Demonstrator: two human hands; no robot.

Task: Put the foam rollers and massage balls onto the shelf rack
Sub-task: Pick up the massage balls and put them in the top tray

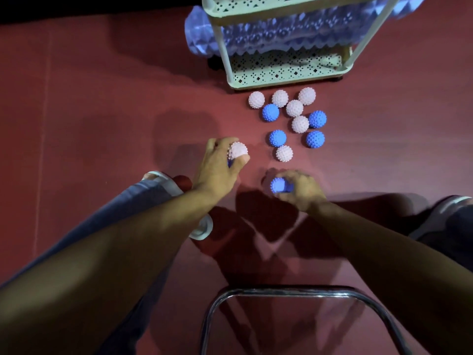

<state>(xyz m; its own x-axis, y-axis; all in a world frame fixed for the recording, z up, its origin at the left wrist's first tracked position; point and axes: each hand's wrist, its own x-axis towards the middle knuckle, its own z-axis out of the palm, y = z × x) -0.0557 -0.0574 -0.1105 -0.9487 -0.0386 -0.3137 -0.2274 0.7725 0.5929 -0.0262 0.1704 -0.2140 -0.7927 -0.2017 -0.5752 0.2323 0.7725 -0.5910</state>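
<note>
At the top of the view stands the shelf rack (286, 78), pale green with perforated trays and thin white posts. Its middle level carries the foam rollers (281, 34) — blue, ridged, lying on their sides, with one end (198, 34) jutting past the left post and another end showing at the upper right. How many rollers lie there cannot be told, since the upper tray (256, 3) covers much of them and the frame cuts off the rack's top. The bottom tray (281, 66) shows only its patterned floor.

On the red floor (102, 111) just in front of the rack lies a loose cluster of spiky massage balls (294, 108), six pale pink and four blue, several touching one another.

Nearer the camera, the left hand (217, 165) curls round a pale pink ball (238, 150), thumb beneath it; a sliver of blue (229, 163) peeks out under the palm, too hidden to name. The right hand (298, 188) is cupped over a blue ball (279, 185), fingers bent round it, though motion blur softens the fingers and whether the ball is off the floor cannot be told.

A shoe's white edge (202, 230) shows behind the left forearm, another shoe (448, 208) sits at the right edge, and a curved chrome bar (281, 290) crosses the bottom — its lower part cut off.
</note>
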